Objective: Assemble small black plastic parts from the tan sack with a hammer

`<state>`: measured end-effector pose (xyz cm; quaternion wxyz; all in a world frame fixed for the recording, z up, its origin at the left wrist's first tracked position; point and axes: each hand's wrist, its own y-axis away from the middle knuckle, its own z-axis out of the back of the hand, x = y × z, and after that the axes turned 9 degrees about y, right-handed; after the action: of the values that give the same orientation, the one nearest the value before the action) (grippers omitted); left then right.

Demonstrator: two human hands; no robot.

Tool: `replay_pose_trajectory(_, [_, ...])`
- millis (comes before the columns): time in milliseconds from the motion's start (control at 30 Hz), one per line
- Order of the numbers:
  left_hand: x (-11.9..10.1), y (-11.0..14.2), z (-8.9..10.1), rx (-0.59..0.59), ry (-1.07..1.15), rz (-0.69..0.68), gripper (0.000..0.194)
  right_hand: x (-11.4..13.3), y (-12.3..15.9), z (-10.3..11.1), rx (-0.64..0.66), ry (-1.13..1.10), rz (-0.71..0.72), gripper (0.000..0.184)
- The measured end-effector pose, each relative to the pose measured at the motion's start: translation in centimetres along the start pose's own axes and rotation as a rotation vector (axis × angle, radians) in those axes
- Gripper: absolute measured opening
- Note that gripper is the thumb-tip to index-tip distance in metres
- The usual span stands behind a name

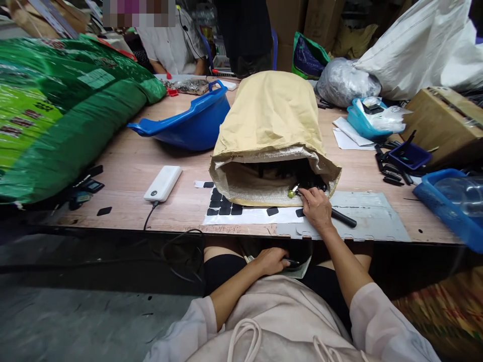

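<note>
At the mouth of a tan woven sack (pixel 277 108), my right hand (pixel 317 208) is closed around what looks like a small hammer (pixel 344 218). Its black handle sticks out to the right of the hand, and its head, silver with a yellow-green end, shows to the left. Dark pieces (pixel 290 168) lie inside the sack, too shadowed to name. Below the table edge, over my lap, my left hand (pixel 271 260) has its fingers closed on a slim black piece (pixel 292 262). An open bag (pixel 302 271) between my thighs is partly hidden by that hand.
Black pads on a white strip (pixel 252 216) lie before the sack, beside a grey sheet (pixel 372 213). A white power bank (pixel 163 183) with a cable, a blue basin (pixel 184 123) and a green sack (pixel 75 115) are leftward. Rightward stand a carton (pixel 445 125) and blue tray (pixel 453 201). A person sits opposite.
</note>
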<state>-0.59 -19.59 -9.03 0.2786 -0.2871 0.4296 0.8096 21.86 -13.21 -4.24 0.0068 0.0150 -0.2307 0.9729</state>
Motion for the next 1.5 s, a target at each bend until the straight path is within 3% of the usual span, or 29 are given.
replay_pose_trajectory(100, [1.0, -1.1, -0.1, 0.006, -0.041, 0.214, 0.044, 0.0, 0.0, 0.0, -0.003, 0.002, 0.000, 0.031])
replay_pose_trajectory(167, [0.4, -0.7, 0.6, 0.033, -0.079, 0.179, 0.048, 0.0, 0.0, 0.0, -0.004, 0.005, 0.004, 0.032])
replay_pose_trajectory(233, [-1.2, 0.4, 2.0, 0.111, -0.078, -0.003, 0.043, 0.0, 0.1, -0.1, -0.006, 0.011, 0.005, 0.032])
replay_pose_trajectory(300, [-3.2, 1.6, 4.1, 0.207, 0.038, -0.269, 0.033, 0.0, 0.1, -0.1, -0.006, 0.013, 0.008, 0.032])
replay_pose_trajectory(367, [-5.1, 2.0, 7.0, 0.175, 0.242, -0.483, 0.027, 0.0, 0.1, -0.1, -0.004, 0.010, 0.008, 0.032])
replay_pose_trajectory(433, [-6.2, 1.2, 10.3, -0.117, 0.394, -0.538, 0.026, 0.0, 0.1, -0.1, -0.004, 0.007, 0.006, 0.032])
replay_pose_trajectory(533, [-6.1, -2.3, 15.5, -0.805, 0.442, -0.298, 0.024, 0.1, 0.1, -0.1, -0.011, 0.003, 0.003, 0.032])
replay_pose_trajectory(600, [-5.0, -5.0, 18.4, -1.092, 0.429, -0.089, 0.021, 0.1, 0.0, -0.1, -0.013, 0.000, 0.003, 0.032])
replay_pose_trajectory(667, [-3.6, -7.1, 20.3, -1.232, 0.371, -0.021, 0.021, 0.1, 0.0, -0.1, -0.014, -0.001, 0.003, 0.032])
replay_pose_trajectory(800, [-1.4, -8.7, 21.5, -1.175, 0.280, 0.011, 0.019, 0.0, 0.0, -0.1, -0.006, -0.006, 0.002, 0.031])
replay_pose_trajectory(1000, [-0.5, -7.1, 20.4, -1.243, 0.272, -0.040, 0.019, -0.1, 0.0, -0.1, -0.010, -0.015, 0.002, 0.031])
replay_pose_trajectory(1067, [-0.7, -6.0, 19.5, -1.168, 0.278, -0.101, 0.023, -0.1, 0.0, -0.2, -0.024, -0.016, 0.001, 0.032])
replay_pose_trajectory(1233, [-1.5, -4.1, 16.8, -0.805, 0.166, -0.299, 0.025, 0.0, 0.0, -0.2, -0.030, -0.022, -0.013, 0.031])
replay_pose_trajectory(1333, [-1.5, -4.0, 15.9, -0.763, 0.121, -0.346, 0.022, -0.1, 0.0, -0.2, -0.012, -0.015, -0.014, 0.032])
replay_pose_trajectory(1500, [-1.0, -4.3, 15.7, -0.801, 0.186, -0.320, 0.031, -0.2, 0.1, 0.0, 0.008, 0.007, -0.002, 0.034])
